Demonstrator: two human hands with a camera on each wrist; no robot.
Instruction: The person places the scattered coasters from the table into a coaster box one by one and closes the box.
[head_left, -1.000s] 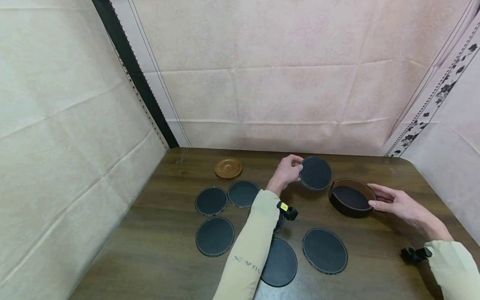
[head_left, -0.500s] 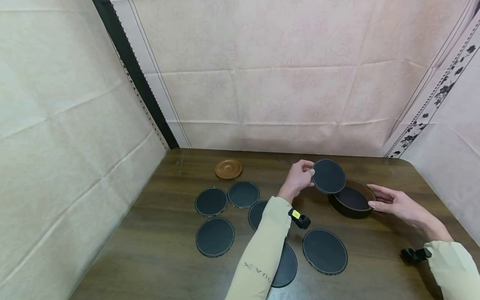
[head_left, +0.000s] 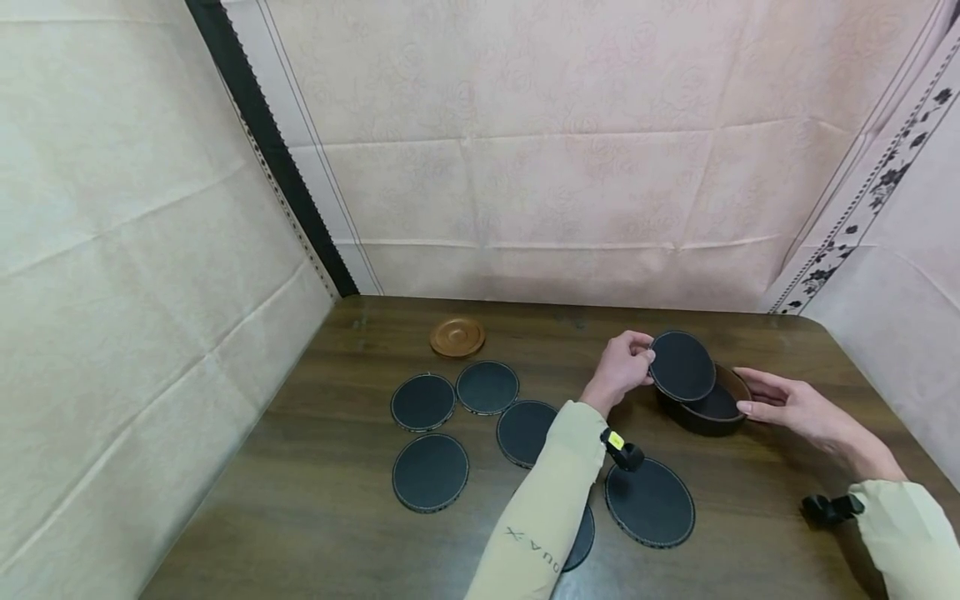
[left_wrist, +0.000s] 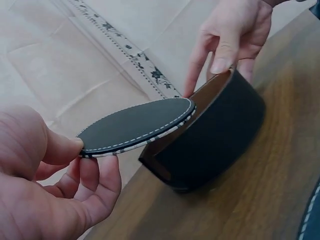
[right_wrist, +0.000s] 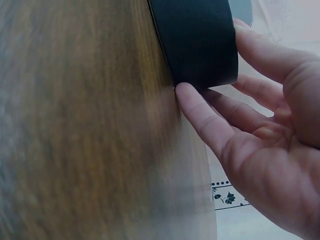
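Observation:
My left hand (head_left: 624,369) pinches a round dark coaster (head_left: 681,367) with pale edge stitching by its left side, thumb on top and fingers beneath. The coaster is tilted over the left part of a round black coaster holder (head_left: 697,423), whose inside is brown. A dark disc (head_left: 723,405) lies at the bottom of the holder, partly covered by the held coaster. On the holder's right side my right hand (head_left: 802,412) grips the wall, its thumb at the rim. In the left wrist view the coaster (left_wrist: 135,125) overlaps the holder's near rim.
Several more dark coasters lie flat on the wooden table (head_left: 300,517), among them one coaster (head_left: 430,473) at left and another coaster (head_left: 650,504) in front. My left sleeve partly covers a coaster (head_left: 582,540). A brown round dish (head_left: 457,337) sits at the back. Cloth walls (head_left: 562,192) surround the table.
My left hand has carried the coaster right and slightly toward me, from beside the holder to over its left part. The right hand and the holder have stayed in place.

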